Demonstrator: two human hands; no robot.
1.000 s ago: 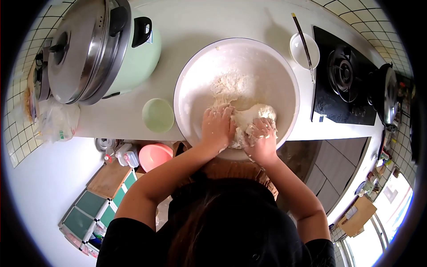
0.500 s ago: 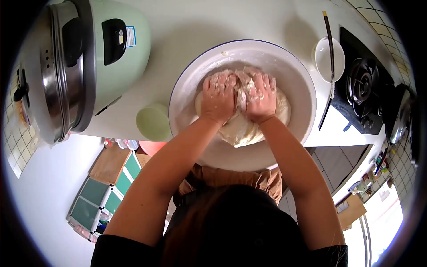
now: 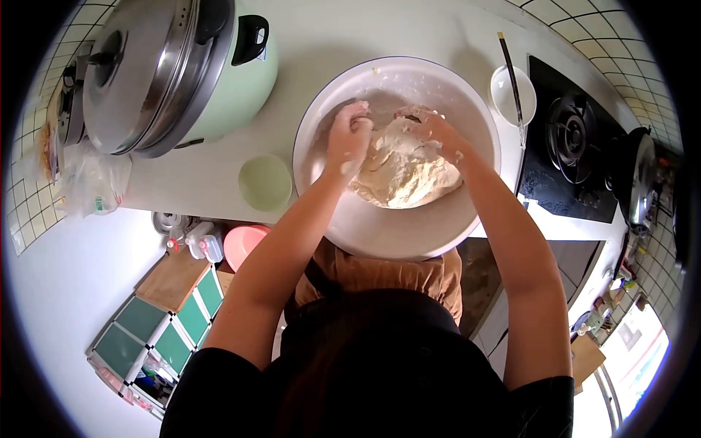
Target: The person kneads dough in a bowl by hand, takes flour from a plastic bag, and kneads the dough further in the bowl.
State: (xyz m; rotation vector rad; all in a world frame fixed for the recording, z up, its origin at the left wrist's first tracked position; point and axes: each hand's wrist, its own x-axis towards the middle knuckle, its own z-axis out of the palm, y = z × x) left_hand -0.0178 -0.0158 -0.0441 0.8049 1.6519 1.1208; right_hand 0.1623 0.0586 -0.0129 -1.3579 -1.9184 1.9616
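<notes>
A big lump of pale, rough-surfaced dough (image 3: 406, 171) lies in a wide white basin (image 3: 394, 237) with a blue rim. At the dough's upper left edge is my left hand (image 3: 349, 139), its fingers loosely curled with a gap between thumb and fingertips. My right hand (image 3: 437, 130) curves over the far right part of the dough and grips it, some fingertips being hidden behind the lump. Bits of dough stick to both hands and wrists.
Left of the basin stand a pale green cup (image 3: 265, 182) and a large green rice cooker (image 3: 241, 87) with a steel lid. On the right are a white bowl (image 3: 504, 95) with chopsticks (image 3: 512, 73) across it and a black gas stove (image 3: 569, 153).
Both hands have come off the middle of the dough and spread to its sides. The dough now looks bunched and turned over. The head view has shifted, so the surroundings sit differently.
</notes>
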